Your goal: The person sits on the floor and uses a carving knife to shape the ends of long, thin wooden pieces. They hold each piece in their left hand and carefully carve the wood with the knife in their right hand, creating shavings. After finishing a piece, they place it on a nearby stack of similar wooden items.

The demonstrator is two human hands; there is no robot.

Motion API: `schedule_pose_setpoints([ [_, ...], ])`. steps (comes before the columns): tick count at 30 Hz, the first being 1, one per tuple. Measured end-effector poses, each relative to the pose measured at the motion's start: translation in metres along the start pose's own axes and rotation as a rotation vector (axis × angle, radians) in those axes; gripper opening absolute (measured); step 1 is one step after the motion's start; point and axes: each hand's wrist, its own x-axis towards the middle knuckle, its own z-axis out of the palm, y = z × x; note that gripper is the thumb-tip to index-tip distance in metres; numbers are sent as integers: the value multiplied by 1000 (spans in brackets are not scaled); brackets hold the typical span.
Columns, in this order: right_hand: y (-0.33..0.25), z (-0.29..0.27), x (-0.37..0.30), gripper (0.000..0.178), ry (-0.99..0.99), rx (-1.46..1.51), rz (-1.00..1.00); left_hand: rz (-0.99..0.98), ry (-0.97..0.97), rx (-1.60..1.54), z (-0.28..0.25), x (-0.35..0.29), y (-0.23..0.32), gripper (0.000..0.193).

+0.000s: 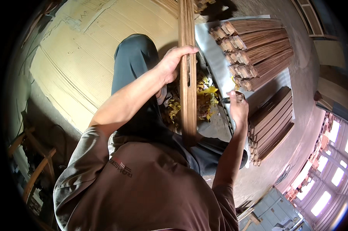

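A: Which way does the slotted wooden bar point(188, 104) point?

B: Its long axis runs near to far, almost straight out from the body. The near end sits over the lap, though I can't tell whether it touches; the far end goes out of view.

A: And the grip?

B: The left hand point(173, 63) is closed around the bar beyond its middle, thumb across the upper face. The right hand point(238, 107), well apart to the right, pinches a small dark object point(225, 100) whose kind I can't make out.

A: What borders it?

B: Left, a bent knee point(135, 50) in dark trousers, then a wide cardboard sheet point(74, 65). Between bar and right hand there is a gap, with yellow and brown scraps point(208, 96) on the floor below. Farther right, a far stack of wooden rails point(264, 40) and a near stack of wooden rails point(272, 123) lie on a pale sheet point(206, 40).

A: How does the bar look?

B: Brown, straight, with streaky lengthwise grain, paler along its middle stretch and darker at the near end. A narrow dark slot opens in it just nearer than the left hand.
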Motion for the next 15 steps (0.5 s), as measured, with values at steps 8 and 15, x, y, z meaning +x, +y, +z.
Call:
schedule_pose_setpoints([
  [8,-55,-42,-29,34,280,1139,-253,178,142,98,21,-9,-6,79],
  [15,-128,-20,-58,27,192,983,-491,107,46,67,32,-12,-17,69],
])
